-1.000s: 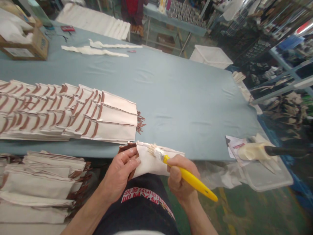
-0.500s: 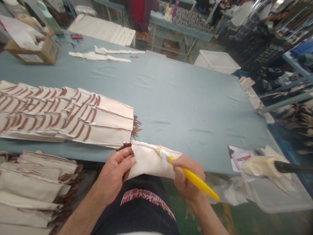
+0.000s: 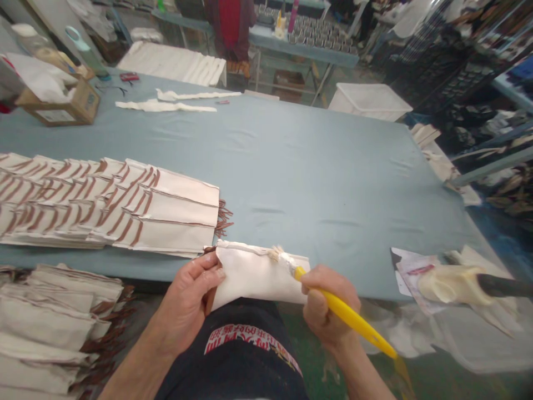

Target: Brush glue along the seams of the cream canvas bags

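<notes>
A white cloth piece (image 3: pixel 254 275) lies over the near edge of the blue table (image 3: pixel 291 178), above my lap. My left hand (image 3: pixel 191 297) is closed on its left end, thumb on top. My right hand (image 3: pixel 325 305) grips a yellow-handled brush (image 3: pixel 345 316); its glue-clogged bristles (image 3: pixel 278 255) rest on the cloth's top edge near the right end.
A fanned row of white pieces with brown trim (image 3: pixel 108 203) lies on the table at left. More stacked pieces (image 3: pixel 54 322) sit lower left. At right, a glue-covered brush (image 3: pixel 453 283) rests on a plastic tray. A cardboard box (image 3: pixel 62 105) and cloth strips (image 3: pixel 166 105) lie far back.
The brush has slid rightward along the cloth's top edge, from near the middle to the right end. My left hand has kept its hold.
</notes>
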Motion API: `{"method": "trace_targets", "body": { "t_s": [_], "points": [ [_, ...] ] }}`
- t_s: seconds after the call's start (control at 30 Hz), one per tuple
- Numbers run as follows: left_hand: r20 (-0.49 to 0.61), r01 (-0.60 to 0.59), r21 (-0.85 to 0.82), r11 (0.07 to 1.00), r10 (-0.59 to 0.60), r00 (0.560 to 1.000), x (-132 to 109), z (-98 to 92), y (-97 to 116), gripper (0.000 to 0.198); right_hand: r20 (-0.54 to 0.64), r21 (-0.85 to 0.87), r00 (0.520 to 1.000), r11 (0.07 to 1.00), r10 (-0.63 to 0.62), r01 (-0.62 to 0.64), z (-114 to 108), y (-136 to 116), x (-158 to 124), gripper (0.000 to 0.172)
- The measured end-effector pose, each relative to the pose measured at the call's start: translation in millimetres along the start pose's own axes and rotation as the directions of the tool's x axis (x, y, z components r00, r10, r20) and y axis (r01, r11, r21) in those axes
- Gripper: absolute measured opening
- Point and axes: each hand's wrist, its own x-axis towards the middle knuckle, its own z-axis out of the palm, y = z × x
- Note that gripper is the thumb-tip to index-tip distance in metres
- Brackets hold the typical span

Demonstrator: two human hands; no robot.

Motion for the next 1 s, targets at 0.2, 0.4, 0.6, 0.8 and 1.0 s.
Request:
{"method": "trace_targets", "body": {
  "t_s": [0.2,0.4,0.6,0.8,1.0],
  "points": [
    [-0.031,0.029,-0.011,1.0,-0.03,0.999,-9,8.0,-3,0.038,-0.036,0.027,0.999,1.0,0.002,-0.001,-2,11,-12,0.023],
    [-0.043,0.014,-0.011,1.0,-0.015,0.999,-15,12.2,-9,0.039,-0.148,-0.018,0.979,0.989,0.142,-0.146,-22,27,-33,0.018],
    [0.045,-0.032,0.063,0.997,0.029,0.999,-22,17.3,-17,0.033,-0.266,0.004,0.937,0.973,0.225,-0.232,-30,16,-36,0.02],
    [0.127,-0.139,0.273,0.952,0.108,0.986,-11,5.6,-15,0.025,-0.419,0.028,0.835,0.924,0.356,-0.38,-47,19,-38,0.026],
    [0.411,-0.565,0.577,0.59,0.388,0.825,36,10.2,41,0.017,-0.509,0.048,0.686,0.813,0.519,-0.58,-51,7,-30,0.044]
  ]
}}
